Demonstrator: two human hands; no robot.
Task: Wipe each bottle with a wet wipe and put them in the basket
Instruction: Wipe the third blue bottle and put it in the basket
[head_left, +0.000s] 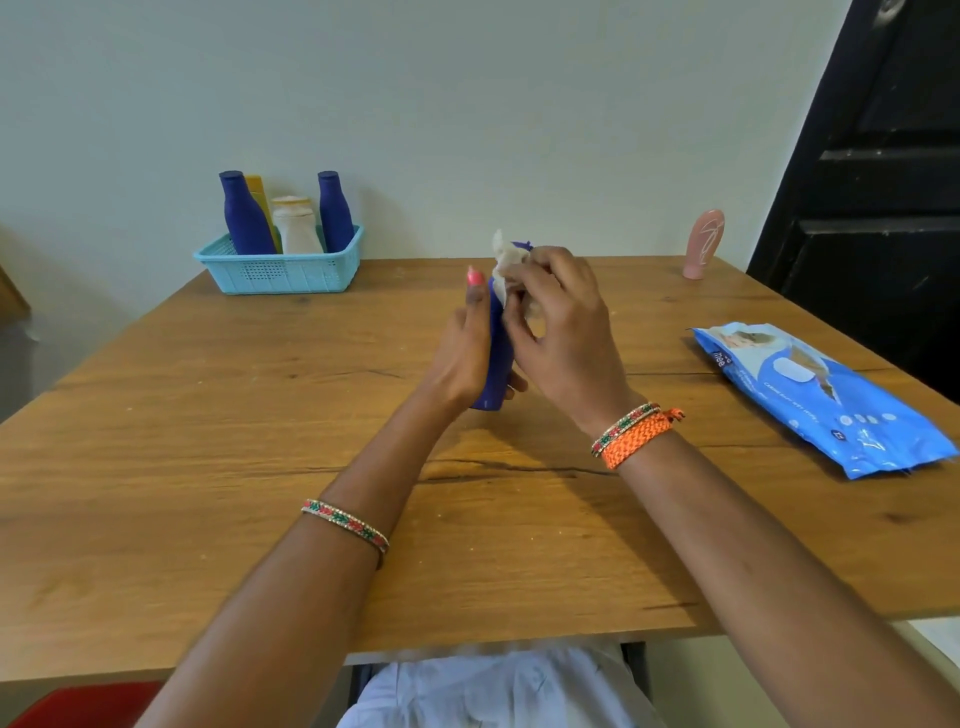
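Grip first: my left hand (470, 343) is wrapped round the lower body of the blue bottle (497, 358), thumb up along its side, holding it upright just above the table (208, 415), while my right hand (558, 322) has its fingers pinched on a crumpled wet wipe (506, 267) pressed against the bottle's neck and shoulder. So both hands are closed on something, one on the bottle and one on the wipe. The bottle sits roughly mid-table, well to the right of the basket (283, 273) and nearer to me than it is. The basket is at the far edge against the wall and already has two blue bottles, a yellow one (260, 205) and a white one (296, 228) standing in it. Going by looks, this bottle is smooth plastic, stiff enough that it won't squash, probably light, and I'd guess it gets slick once it's damp, so I'd keep hold low on the wide body and not the narrow neck. The wipe is soft and floppy and bunches easily. Further right of the basket, along the same far edge, a pink bottle (704, 244) stands on its own, still to do I reckon. The wipes pack (821, 395) lies flat near the right edge of the table.
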